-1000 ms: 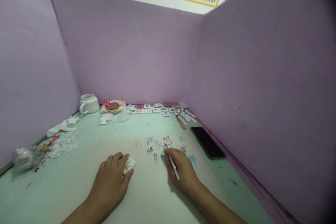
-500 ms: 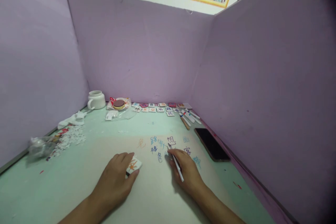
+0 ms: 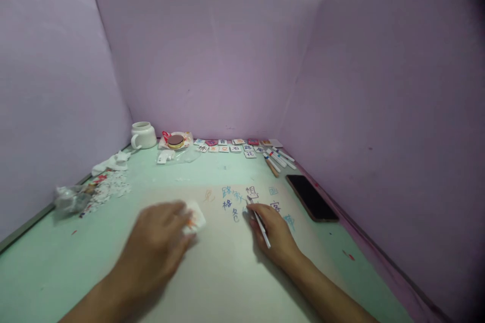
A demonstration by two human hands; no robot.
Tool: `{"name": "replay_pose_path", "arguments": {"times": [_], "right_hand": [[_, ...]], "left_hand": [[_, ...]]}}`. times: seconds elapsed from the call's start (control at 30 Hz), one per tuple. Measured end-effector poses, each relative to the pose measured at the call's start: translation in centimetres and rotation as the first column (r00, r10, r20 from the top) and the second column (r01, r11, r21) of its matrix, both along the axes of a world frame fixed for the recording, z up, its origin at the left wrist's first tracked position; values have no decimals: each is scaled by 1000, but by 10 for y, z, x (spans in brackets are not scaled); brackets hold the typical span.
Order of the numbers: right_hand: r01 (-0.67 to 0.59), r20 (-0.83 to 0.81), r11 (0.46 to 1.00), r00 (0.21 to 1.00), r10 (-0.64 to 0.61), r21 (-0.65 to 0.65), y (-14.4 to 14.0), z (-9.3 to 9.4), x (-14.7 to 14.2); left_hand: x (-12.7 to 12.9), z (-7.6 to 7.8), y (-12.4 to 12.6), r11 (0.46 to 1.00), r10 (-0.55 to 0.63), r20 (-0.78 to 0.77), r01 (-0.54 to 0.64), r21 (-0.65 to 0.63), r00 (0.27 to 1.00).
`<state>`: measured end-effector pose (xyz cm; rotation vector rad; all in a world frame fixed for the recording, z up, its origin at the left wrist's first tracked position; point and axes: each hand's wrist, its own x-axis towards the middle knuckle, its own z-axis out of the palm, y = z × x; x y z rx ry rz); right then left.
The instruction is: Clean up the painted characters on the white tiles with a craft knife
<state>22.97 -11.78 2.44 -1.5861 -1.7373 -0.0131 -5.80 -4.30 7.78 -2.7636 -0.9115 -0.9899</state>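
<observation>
**Pen on the sheet, card under the left hand**

We see the pen (image 3: 259, 222), thin and white, pinched in the right hand (image 3: 275, 232), its tip on the pale sheet (image 3: 227, 272) among blue written characters. Our left hand (image 3: 155, 247), blurred, has its fingers closed on a small white card (image 3: 195, 219) with an orange mark. Beside the sheet lies a flat dark phone (image 3: 311, 197); further off are square tiles (image 3: 227, 147), markers (image 3: 278, 159) and a glossy white mug (image 3: 143, 135). Purple walls surround the green table (image 3: 45, 262).

Open room: bare table (image 3: 56, 267) in front of the left hand (image 3: 155, 247).
Far edge: cards (image 3: 227, 146), markers (image 3: 278, 158).
Right: phone (image 3: 311, 197) by the wall.
</observation>
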Motion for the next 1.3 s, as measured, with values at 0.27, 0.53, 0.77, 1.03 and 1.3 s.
{"name": "replay_pose_path", "arguments": {"times": [0.27,0.53,0.77,1.03,1.3], "right_hand": [[-7,-11,999,1000,7,-33,-1,1,0],[48,-140,998,989,-51,-28,-2,1,0],[-141,-263,989,957,124,-48,7,29,-21],[-184,-493,982,859,138,-45,15,10,-38],[-264,-127,961,959,253,-82,16,3,-26]], "left_hand": [[19,16,8,940,157,-135,-190,-284,978],[43,-5,11,843,53,-327,-217,-492,944],[37,-8,28,787,-405,-6,345,-511,914],[55,-4,5,804,-59,-252,-104,-586,966],[50,-24,2,811,-152,49,152,-565,987]]}}
